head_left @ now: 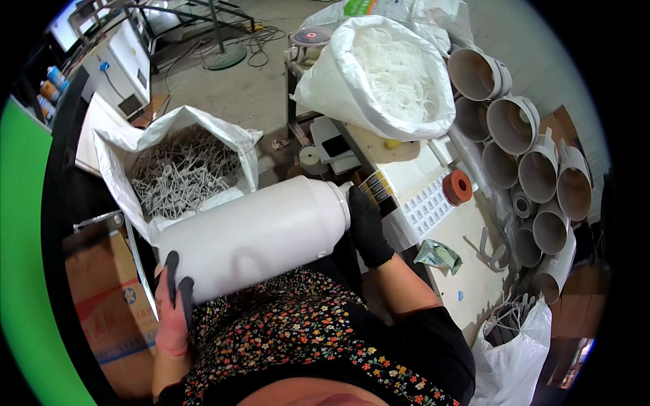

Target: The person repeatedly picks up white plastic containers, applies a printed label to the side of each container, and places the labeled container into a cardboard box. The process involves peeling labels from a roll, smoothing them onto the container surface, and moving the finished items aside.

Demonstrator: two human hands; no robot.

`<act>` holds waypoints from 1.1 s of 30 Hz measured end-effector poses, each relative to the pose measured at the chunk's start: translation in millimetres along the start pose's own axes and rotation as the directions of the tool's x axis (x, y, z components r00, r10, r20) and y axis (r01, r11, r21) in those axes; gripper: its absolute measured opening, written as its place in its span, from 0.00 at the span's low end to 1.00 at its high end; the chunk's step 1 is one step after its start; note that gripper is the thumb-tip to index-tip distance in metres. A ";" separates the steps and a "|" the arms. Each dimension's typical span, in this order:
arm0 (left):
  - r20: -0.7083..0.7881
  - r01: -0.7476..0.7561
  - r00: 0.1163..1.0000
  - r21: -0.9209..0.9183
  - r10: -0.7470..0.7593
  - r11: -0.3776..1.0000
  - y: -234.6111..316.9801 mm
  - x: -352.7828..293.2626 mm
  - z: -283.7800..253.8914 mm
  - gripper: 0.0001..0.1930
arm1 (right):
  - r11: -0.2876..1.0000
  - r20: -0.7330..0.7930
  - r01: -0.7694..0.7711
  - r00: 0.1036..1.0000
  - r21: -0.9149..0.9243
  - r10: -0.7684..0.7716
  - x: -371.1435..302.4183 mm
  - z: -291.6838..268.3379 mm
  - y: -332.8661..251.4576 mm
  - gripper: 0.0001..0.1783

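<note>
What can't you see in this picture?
In the head view:
Inside of the long pale-grey cylinder: its ends face away.
Bottom of the white plastic sack of thin grey pieces: behind the cylinder.
Printing on the white rectangular label sheet: too small.
Base of the lower-right white plastic bag: cut off by the edge.

Bright; soft shadows; edges bent, corners black.

Beyond the cylinder, left, sits a sack; right, the tabletop bears a roll, with tubes farther right.
</note>
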State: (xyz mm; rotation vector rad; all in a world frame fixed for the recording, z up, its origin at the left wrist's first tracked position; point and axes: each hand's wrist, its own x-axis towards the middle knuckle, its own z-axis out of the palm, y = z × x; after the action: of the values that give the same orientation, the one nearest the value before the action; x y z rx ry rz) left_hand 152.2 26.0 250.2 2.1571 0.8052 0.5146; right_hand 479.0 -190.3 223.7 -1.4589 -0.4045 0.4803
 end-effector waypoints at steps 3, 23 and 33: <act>0.077 -0.201 0.980 0.373 0.186 0.906 16.8 17.2 0.8 0.42 | 0.746 0.316 0.443 0.893 -0.497 -0.320 6.4 0.5 -16.5 0.13; -0.222 -0.571 0.725 0.337 0.652 0.749 72.0 164.9 -12.1 0.49 | -0.013 0.532 0.608 0.685 -0.794 -0.498 263.4 -141.7 -55.0 0.14; -0.150 -0.403 0.914 -0.221 0.378 0.888 37.5 120.6 8.9 0.51 | 0.155 0.228 0.502 0.620 -0.851 -0.751 227.5 -146.9 -80.9 0.10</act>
State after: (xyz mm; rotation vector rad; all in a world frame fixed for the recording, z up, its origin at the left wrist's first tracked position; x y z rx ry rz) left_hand 258.4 85.1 285.7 2.0708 0.3272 0.8908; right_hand 754.4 -194.7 286.8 -2.0877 -1.1335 -0.8010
